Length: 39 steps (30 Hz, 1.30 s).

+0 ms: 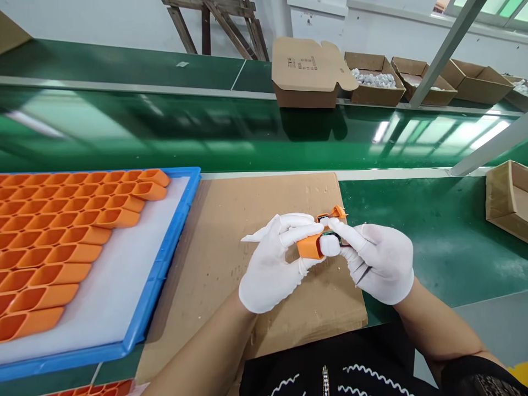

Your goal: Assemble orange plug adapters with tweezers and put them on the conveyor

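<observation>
White gloves cover both hands. My left hand [274, 264] grips an orange plastic shell [309, 247], fingers on its upper side and thumb below. At the shell's right end, my right hand [377, 261] pinches a small part with a dark green edge and thin wires; the fingers hide most of it. A thin dark tool or wire shows under the right fingers, too covered to name. Just beyond the fingertips lies another orange piece [339, 212] with a dark part in it. Beneath both hands is a flat cardboard sheet [264, 198].
On the left, a blue tray [165, 269] with a white liner holds rows of orange shells [66, 234]. Cardboard boxes [311, 66] line the back shelf, one with white pieces [374, 79]. A slanted metal post [447, 52] and an open box [509, 198] are at right.
</observation>
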{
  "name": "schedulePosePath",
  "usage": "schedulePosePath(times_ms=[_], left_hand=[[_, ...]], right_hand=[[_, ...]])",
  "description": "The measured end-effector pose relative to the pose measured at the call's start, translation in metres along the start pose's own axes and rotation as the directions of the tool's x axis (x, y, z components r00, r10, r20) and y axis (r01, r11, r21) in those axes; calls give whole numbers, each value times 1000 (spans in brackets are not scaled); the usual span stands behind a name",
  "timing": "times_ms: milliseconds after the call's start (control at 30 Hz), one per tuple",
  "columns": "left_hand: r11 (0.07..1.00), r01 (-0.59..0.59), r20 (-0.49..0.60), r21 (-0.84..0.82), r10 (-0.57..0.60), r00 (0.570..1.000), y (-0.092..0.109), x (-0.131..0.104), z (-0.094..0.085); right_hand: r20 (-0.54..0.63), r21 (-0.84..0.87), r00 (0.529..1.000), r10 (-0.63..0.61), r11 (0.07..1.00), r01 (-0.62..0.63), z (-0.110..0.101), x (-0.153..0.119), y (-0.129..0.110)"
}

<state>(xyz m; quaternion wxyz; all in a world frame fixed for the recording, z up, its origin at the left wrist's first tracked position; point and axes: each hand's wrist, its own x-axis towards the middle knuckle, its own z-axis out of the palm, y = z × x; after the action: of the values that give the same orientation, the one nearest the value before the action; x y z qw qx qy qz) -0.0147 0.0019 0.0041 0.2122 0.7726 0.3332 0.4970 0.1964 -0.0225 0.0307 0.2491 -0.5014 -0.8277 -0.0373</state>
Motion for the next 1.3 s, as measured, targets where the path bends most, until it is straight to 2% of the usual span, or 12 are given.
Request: schedulePosePath(times_ms=[267, 533, 600, 700, 800, 900, 1033, 1100, 1167, 1233, 1300], left_hand=[[993, 114, -9, -6, -114, 993, 1, -3, 4], [983, 182, 26, -15, -182, 983, -3, -7, 6], [977, 211, 26, -12, -210, 977, -3, -8, 9], [963, 270, 37, -6, -270, 962, -2, -9, 13], [930, 368, 51, 17, -368, 928, 1, -8, 17], [896, 442, 53, 41, -444, 894, 2, -8, 21], [905, 421, 80, 62, -425, 902, -2, -9, 26], [922, 372, 90, 107, -382, 920, -4, -10, 26], [930, 344, 76, 130, -355, 932, -4, -10, 25], [920, 378, 58, 100, -385, 921, -2, -8, 23], [902, 430, 44, 36, -431, 901, 2, -5, 20]], right_hand=[[-141, -1, 986, -85, 996, 86, -2, 8, -6], [-146, 42, 988, -57, 997, 64, -2, 9, -9], [-108, -32, 992, -64, 998, 61, -4, 8, -11], [33, -187, 998, -61, 980, 66, -9, 7, -18], [154, -286, 988, 11, 958, 34, -12, 6, -28], [172, -349, 983, 64, 937, 0, -8, 8, -33], [159, -388, 985, 69, 921, -2, 2, 11, -31], [205, -339, 976, 75, 941, -1, 5, 11, -27], [238, -200, 969, 67, 980, -19, 4, 11, -22], [190, 31, 978, 85, 995, -92, 0, 13, -14], [81, 284, 976, 204, 934, -219, -6, 15, -5]])
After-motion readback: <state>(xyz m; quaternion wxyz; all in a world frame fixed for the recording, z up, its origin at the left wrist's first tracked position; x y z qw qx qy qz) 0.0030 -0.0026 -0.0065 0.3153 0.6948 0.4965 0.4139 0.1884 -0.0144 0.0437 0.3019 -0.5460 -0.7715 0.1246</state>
